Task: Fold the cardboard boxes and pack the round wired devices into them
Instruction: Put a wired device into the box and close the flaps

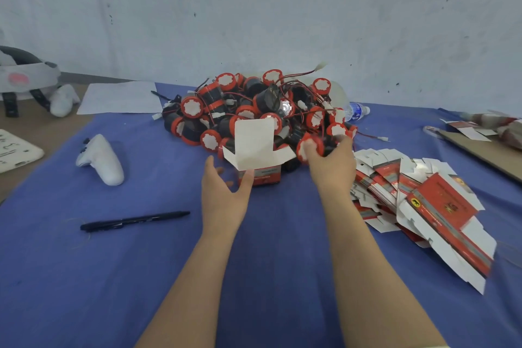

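A small red and white cardboard box (261,162) stands upright on the blue cloth with its top flaps open. My left hand (223,192) is spread open beside it, thumb touching the box's lower left side. My right hand (330,162) grips a round black and red wired device (316,144) at the front edge of the big pile of devices (254,107) just behind the box. A stack of flat unfolded boxes (418,200) lies fanned out to the right.
A black pen (132,221) lies front left. A white controller (101,159) sits further left, with a sheet of paper (120,97), a headset (25,79) and a white tablet (14,152) beyond. A water bottle (356,111) lies behind the pile. Brown cardboard (485,150) is far right.
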A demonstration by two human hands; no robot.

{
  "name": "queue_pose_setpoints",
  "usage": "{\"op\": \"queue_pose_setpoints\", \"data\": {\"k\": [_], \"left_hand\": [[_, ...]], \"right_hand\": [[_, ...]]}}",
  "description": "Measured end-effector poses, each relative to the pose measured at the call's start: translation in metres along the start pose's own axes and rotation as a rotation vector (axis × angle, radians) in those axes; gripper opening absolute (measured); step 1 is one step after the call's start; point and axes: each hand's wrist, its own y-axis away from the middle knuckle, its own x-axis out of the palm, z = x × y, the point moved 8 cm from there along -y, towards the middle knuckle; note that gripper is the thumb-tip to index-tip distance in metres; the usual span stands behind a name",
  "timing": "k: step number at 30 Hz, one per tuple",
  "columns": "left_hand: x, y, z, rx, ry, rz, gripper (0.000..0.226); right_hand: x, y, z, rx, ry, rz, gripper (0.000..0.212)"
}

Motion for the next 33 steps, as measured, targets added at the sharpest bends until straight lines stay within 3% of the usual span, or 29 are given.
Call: {"op": "queue_pose_setpoints", "data": {"k": [3,5,7,11,14,18,22,24,27,29,32,33], "left_hand": [[0.003,0.000,0.005,-0.056,0.002,0.030,0.072],[0.004,0.001,0.005,-0.056,-0.030,0.051,0.061],[0.006,0.001,0.004,-0.037,-0.048,0.061,0.046],[0.007,0.000,0.001,0.005,-0.116,0.073,0.031],[0.006,-0.001,0.000,-0.003,-0.117,0.064,0.030],[0.002,-0.002,-0.003,-0.009,-0.093,0.017,0.026],[-0.002,-0.004,-0.001,-0.029,-0.132,-0.019,0.044],[-0.003,-0.003,0.003,-0.092,-0.071,-0.029,0.038],[-0.006,-0.001,0.007,-0.155,0.006,-0.025,0.028],[-0.008,0.000,0.007,-0.150,0.017,-0.025,0.032],[-0.005,0.002,0.008,-0.172,0.083,-0.014,0.032],[-0.004,0.002,0.009,-0.175,0.096,-0.010,0.030]], "right_hand": [[-0.011,0.006,0.027,-0.043,-0.380,-0.035,0.045],[0.004,0.011,0.040,-0.041,-0.466,0.047,0.029],[0.031,0.019,0.045,-0.023,-0.355,0.165,0.025],[0.078,0.037,0.032,-0.127,0.367,0.303,0.044],[0.088,0.038,0.030,-0.168,0.553,0.374,0.048],[0.089,0.037,0.037,-0.217,0.609,0.459,0.043],[0.087,0.042,0.049,-0.263,0.643,0.601,0.038],[0.088,0.054,0.049,-0.304,0.655,0.723,0.045],[0.081,0.071,0.051,-0.356,0.489,0.852,0.050],[0.066,0.064,0.055,-0.347,0.295,0.715,0.034],[0.016,0.034,0.031,-0.147,0.077,0.163,0.013],[0.005,0.029,0.016,-0.042,0.066,0.070,0.013]]}}
